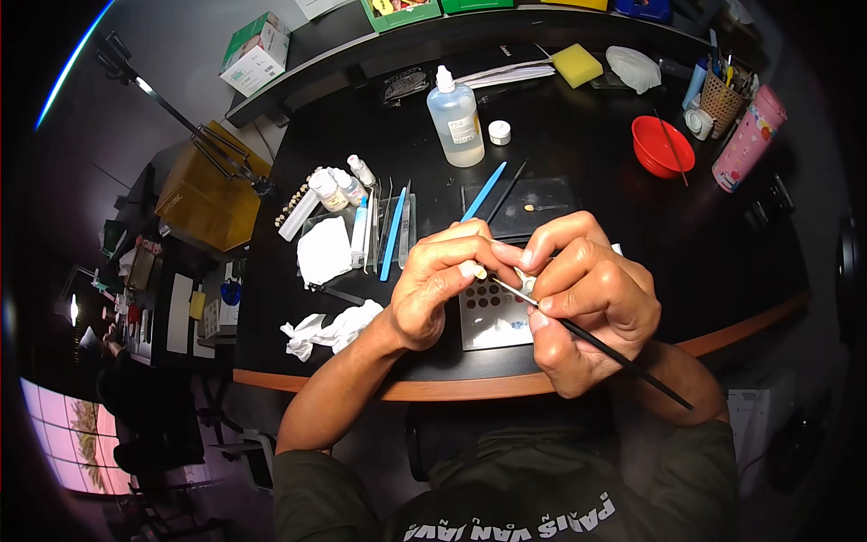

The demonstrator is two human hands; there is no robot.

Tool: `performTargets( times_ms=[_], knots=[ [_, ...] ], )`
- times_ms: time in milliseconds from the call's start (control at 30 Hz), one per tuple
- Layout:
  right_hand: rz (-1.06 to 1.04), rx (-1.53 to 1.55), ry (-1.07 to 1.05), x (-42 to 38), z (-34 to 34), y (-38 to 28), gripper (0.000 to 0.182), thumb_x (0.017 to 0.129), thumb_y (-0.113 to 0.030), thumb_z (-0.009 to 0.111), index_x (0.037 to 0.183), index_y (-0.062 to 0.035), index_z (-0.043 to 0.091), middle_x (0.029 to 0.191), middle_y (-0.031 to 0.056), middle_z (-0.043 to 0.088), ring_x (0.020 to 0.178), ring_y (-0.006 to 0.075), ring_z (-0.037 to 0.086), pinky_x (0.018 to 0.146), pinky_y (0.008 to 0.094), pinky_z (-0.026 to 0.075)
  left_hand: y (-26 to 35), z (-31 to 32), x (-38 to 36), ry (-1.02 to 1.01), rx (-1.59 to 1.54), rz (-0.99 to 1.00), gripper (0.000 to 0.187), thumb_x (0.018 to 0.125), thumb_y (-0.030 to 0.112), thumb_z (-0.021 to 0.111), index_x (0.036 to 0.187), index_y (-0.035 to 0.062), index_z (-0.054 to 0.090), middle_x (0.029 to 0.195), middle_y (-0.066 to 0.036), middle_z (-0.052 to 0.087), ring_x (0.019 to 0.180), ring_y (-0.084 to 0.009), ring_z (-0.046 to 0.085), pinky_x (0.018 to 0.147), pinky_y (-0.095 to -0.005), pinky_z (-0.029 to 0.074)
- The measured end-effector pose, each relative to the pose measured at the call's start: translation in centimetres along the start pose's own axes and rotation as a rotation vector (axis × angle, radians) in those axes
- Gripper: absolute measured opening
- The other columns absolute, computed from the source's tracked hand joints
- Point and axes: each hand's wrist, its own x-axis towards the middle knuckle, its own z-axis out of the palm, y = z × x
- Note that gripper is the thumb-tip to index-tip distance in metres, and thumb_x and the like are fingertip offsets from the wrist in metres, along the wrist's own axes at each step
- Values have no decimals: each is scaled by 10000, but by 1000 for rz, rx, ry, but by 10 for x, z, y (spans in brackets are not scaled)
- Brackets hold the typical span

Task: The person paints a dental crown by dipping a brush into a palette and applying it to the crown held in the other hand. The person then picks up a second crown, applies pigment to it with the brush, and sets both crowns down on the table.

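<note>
Between the fingertips of my left hand [444,282] is a small pale yellowish piece [479,271], shaped like a tooth. My right hand [591,303] grips a thin brush with a black handle [628,363], and its fine tip points at the small piece. The two hands are close together, their fingers nearly meeting. Beneath them lies a white palette [495,334] with rows of reddish-brown spots, partly hidden by my hands. Just behind, a dark glass-like slab [546,194] bears a small yellowish dab.
A clear bottle [458,126] and a small white jar [499,133] stand at the back. To the right are a red bowl [652,149] and a pink bottle [750,140]. Crumpled tissue [339,327], small bottles [327,191] and a blue-handled tool [393,237] lie left. A person sits far left.
</note>
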Motion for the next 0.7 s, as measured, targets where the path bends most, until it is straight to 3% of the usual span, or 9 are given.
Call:
performTargets(
  times_ms=[300, 700],
  knots=[
    [3, -44, -37, 1, 1, -2, 189, 687, 88, 675, 781, -44, 577, 775, 69, 622, 860, 296, 688, 727, 368, 547, -3, 1, 0, 43, 69, 43, 461, 933, 353, 486, 972, -9, 768, 1011, -122, 758, 903, -231, 613, 906, -379, 395],
    [-6, -109, -65, 4, 0, -6, 178, 700, 72, 703, 773, -42, 588, 780, 69, 622, 859, 303, 692, 720, 367, 555, -3, 1, 0, 43, 66, 51, 443, 936, 316, 491, 1016, -22, 767, 1025, -121, 761, 922, -231, 624, 910, -381, 401]
  ],
)
